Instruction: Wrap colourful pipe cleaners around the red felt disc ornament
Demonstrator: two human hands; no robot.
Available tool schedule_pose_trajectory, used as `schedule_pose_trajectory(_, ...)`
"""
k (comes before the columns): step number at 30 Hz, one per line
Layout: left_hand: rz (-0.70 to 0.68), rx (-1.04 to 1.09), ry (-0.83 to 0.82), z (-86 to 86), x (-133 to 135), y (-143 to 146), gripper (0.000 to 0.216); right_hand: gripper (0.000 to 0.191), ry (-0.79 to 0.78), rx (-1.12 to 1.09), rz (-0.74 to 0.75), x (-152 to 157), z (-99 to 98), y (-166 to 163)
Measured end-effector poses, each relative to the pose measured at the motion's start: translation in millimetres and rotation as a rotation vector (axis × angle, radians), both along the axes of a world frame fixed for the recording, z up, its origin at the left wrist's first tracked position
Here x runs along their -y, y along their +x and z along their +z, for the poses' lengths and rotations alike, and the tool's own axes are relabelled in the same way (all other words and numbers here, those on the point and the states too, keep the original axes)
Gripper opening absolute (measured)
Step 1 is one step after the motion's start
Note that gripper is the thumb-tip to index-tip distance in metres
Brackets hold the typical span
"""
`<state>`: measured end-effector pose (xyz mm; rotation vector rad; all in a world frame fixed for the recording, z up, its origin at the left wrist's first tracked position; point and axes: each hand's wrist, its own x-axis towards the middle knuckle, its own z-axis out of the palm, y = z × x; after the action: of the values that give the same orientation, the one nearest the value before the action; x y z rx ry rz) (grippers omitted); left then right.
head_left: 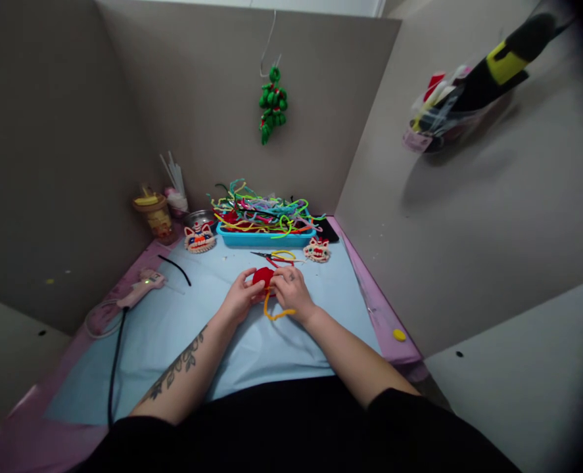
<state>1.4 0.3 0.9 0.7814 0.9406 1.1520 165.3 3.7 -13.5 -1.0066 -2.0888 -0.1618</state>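
A round red fuzzy piece [262,278] is held between both hands over the light blue table cover. My left hand [242,293] grips its left side, thumb in front. My right hand [291,290] is closed at its right edge, fingers pinching where a yellow-orange pipe cleaner [271,316] meets the red piece. The pipe cleaner's free end curls below the hands. Just beyond them lie pliers [274,257] with red and yellow handles. The fingertips of my right hand are partly hidden.
Behind stands a blue tray [266,240] heaped with colourful pipe cleaners. Lion-face pieces [200,238] flank it. A glue gun [142,287] with a black cord lies left, near a black pipe cleaner [175,268]. Cups [157,215] stand at the back left; a yellow disc [398,335] lies right.
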Motion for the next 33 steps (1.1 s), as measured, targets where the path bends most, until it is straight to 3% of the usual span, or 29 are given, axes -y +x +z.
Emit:
schedule_pose_trajectory(9,-0.007,-0.007,-0.046,1.0,0.0,-1.7,0.061,0.015,-0.069,-0.006,0.02,1.9,-0.8,-1.1)
schedule_pose_trajectory(22,-0.008,-0.101,-0.013,0.1,2.9,1.9,0.07,0.014,-0.051,0.001,-0.019,6.1,-1.2,-4.2)
schedule_pose_trajectory(28,-0.021,-0.095,0.001,2.2,4.6,-0.5,0.078,0.01,-0.107,-0.132,0.015,3.1,1.5,-0.9)
schedule_pose_trajectory(33,0.053,-0.092,0.034,1.7,2.2,0.4,0.082,0.015,-0.138,-0.355,0.027,0.7,0.9,3.4)
